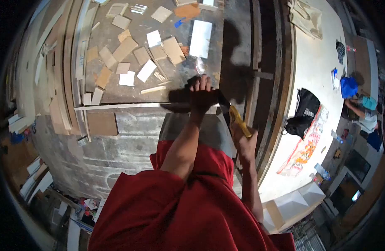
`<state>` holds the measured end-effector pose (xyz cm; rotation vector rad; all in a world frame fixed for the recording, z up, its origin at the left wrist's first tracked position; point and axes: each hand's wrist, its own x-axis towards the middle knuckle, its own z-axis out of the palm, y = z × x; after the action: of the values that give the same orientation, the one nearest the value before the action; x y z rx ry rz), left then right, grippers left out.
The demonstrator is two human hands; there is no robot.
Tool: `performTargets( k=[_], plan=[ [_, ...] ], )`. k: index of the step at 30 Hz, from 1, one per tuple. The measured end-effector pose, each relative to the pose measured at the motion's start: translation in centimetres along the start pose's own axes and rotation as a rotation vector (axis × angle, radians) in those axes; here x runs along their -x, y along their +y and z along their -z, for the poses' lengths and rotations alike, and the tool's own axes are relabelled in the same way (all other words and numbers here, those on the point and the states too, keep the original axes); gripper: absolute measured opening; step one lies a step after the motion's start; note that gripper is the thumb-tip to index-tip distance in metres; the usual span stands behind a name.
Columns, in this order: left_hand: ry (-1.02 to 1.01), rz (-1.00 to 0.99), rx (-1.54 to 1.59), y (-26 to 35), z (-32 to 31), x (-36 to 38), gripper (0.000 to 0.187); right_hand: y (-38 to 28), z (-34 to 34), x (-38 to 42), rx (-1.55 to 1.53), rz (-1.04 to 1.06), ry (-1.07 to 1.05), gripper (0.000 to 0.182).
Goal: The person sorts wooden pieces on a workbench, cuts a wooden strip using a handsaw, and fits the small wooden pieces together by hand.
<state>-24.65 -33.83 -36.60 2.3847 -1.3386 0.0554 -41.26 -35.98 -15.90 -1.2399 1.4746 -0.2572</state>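
My left hand (202, 95) is at the front edge of the workbench, close to a pale narrow strip (133, 106) lying along that edge. Its fingers point away from me and look laid flat, but deep shadow hides what is under the palm. My right hand (245, 144) is closed around the yellow handle (239, 120) of what looks like a hand saw. The saw's dark blade (224, 100) points toward my left hand, and its far end is lost in shadow. Beyond my left hand lie a white rectangular panel (200, 39) and a small clear plastic piece (200, 65).
Several wood offcuts (125, 49) are scattered over the workbench (159, 94). Long boards (60, 62) stand at the left. On the right, a pale table (314, 67) holds a black drawstring bag (305, 109) and a printed plastic bag (303, 152). Another person (366, 115) is at the far right.
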Motion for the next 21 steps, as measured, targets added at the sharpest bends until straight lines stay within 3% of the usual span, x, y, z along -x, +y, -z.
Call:
performTargets(
  k=[4,5,9,11,14,16,21],
  plan=[
    [-0.005,0.029,0.134,0.1,-0.3,-0.4,0.051,0.2,1.1,0.6,-0.099,-0.122,0.061,0.028],
    [-0.011,0.014,0.095,0.0,-0.2,-0.4,0.051,0.1,-0.4,1.4,-0.028,-0.052,0.152,0.030],
    [-0.022,-0.004,0.039,-0.4,-0.1,-0.7,0.050,0.5,-1.4,1.2,0.199,0.051,0.003,0.022],
    [-0.006,-0.007,0.060,-0.5,-0.3,-0.5,0.050,-1.0,-1.2,1.2,0.202,-0.082,-0.053,0.020],
    [-0.015,0.000,0.026,-0.2,-0.3,-0.5,0.049,2.1,-1.0,0.8,0.094,0.022,-0.077,0.021],
    [0.001,-0.009,0.039,-0.3,-0.3,-0.5,0.049,0.4,-2.1,1.5,0.166,0.051,0.000,0.021],
    [0.004,0.002,0.066,-0.1,-0.4,-0.4,0.052,0.1,-0.5,0.8,0.172,-0.132,-0.009,0.026]
  ],
)
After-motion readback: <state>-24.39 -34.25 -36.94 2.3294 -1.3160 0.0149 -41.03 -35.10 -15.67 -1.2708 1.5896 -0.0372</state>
